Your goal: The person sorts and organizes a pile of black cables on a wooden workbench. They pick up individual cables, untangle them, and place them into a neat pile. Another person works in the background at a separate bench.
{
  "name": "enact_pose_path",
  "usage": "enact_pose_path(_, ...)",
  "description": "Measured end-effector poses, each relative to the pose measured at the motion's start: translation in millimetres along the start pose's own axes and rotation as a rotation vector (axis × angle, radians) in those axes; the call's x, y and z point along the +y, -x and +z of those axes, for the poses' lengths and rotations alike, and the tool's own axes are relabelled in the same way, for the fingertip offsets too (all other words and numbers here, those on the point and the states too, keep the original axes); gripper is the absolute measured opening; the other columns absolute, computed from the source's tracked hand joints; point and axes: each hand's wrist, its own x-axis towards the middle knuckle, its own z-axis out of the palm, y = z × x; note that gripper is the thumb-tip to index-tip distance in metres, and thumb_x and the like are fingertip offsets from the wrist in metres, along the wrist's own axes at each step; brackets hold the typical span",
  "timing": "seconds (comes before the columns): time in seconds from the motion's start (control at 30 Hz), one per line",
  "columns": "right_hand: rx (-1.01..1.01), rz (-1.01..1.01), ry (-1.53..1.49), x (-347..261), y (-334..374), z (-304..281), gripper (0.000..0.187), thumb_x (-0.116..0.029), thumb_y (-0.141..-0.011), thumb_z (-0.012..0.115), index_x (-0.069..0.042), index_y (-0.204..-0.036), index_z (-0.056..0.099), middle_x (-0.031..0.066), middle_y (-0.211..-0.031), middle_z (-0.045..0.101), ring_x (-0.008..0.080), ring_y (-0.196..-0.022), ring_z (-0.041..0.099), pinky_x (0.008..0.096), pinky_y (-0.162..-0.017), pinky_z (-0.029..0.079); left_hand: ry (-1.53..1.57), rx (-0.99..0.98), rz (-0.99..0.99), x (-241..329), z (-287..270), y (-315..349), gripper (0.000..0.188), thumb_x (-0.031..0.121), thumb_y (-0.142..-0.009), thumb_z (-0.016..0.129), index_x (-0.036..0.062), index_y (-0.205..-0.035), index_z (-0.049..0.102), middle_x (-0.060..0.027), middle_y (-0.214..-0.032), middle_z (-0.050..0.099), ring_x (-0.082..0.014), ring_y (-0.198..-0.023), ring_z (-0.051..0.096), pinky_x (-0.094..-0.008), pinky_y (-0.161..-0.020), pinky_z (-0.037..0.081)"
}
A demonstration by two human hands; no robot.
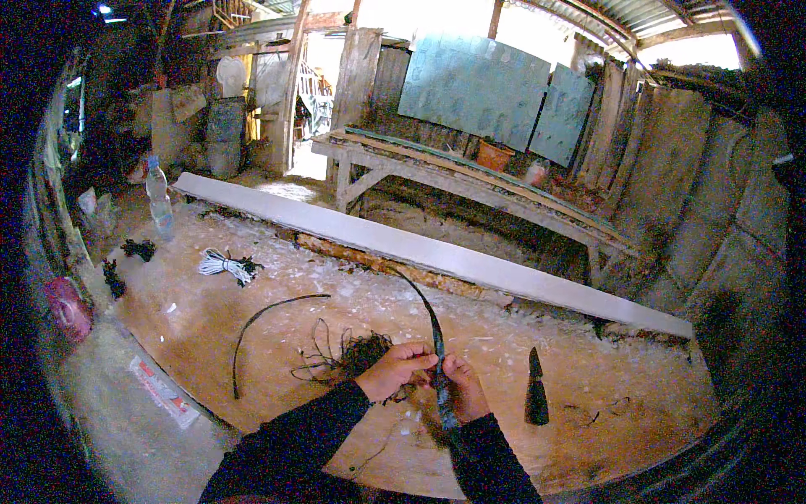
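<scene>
The left hand (400, 371) and right hand (467, 390) pinch a dark strip (436, 329) between them. Above the table (285, 357), it curves away beyond both, its near end along the right hand's inner side.

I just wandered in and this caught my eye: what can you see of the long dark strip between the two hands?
The dark strip is long, slim and gently curved, tapering to a thin far tip and broadening toward the person. It looks black with a bluish-grey sheen nearer its broad end; the exact material is unclear. Fingers of the left hand and right hand pinch it partway along, over the worktable. Whether its tip touches the tabletop can't be told.
</scene>
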Motion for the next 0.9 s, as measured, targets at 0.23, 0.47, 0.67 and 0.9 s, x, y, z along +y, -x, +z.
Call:
enact_pose_path(0.23,0.145,-0.099,0.193,-1.2,-0.8,-2.8,0.009,-0.015,-0.077,0.057,-0.009,-0.081,0.051,-0.0006,-0.074,0.054,0.0088,-0.069,0.050,0.0205,-0.062,0.039,-0.128,0.027,0.109,-1.9,-2.8,-5.6,0.017,0.020,-0.082,0.052,0.0038,-0.086,0.052,-0.0014,-0.074,0.054,-0.0091,-0.063,0.053,-0.0217,-0.055,0.045)
enact_pose_path(0.47,0.167,-0.216,0.291,6.4,-5.1,-6.1,0.009,-0.010,-0.076,0.058,-0.007,-0.082,0.052,-0.0005,-0.076,0.055,0.0082,-0.071,0.050,0.0208,-0.064,0.040,0.041,0.066,0.069,-2.7,-2.0,-5.8,0.017,0.019,-0.080,0.055,0.0031,-0.084,0.054,-0.0011,-0.072,0.054,-0.0083,-0.059,0.052,-0.0208,-0.052,0.045)
enact_pose_path(0.67,0.187,-0.314,0.381,8.9,-4.5,-3.6,0.011,-0.006,-0.073,0.060,-0.007,-0.081,0.053,0.0002,-0.075,0.055,0.0088,-0.070,0.051,0.0218,-0.065,0.041,-0.319,0.143,0.221,-4.1,-2.4,-5.7,0.017,0.019,-0.080,0.055,0.0024,-0.083,0.056,0.0001,-0.068,0.055,-0.0070,-0.054,0.051,-0.0194,-0.050,0.044)
enact_pose_path(0.9,0.232,-0.270,0.429,5.5,-2.7,-0.4,0.007,-0.007,-0.073,0.060,-0.005,-0.076,0.053,0.0000,-0.072,0.055,0.0093,-0.068,0.051,0.0221,-0.064,0.040,-0.317,0.097,0.210,-3.3,-3.5,-4.5,0.019,0.020,-0.081,0.054,0.0012,-0.084,0.056,0.0003,-0.067,0.055,-0.0061,-0.054,0.050,-0.0201,-0.051,0.044)
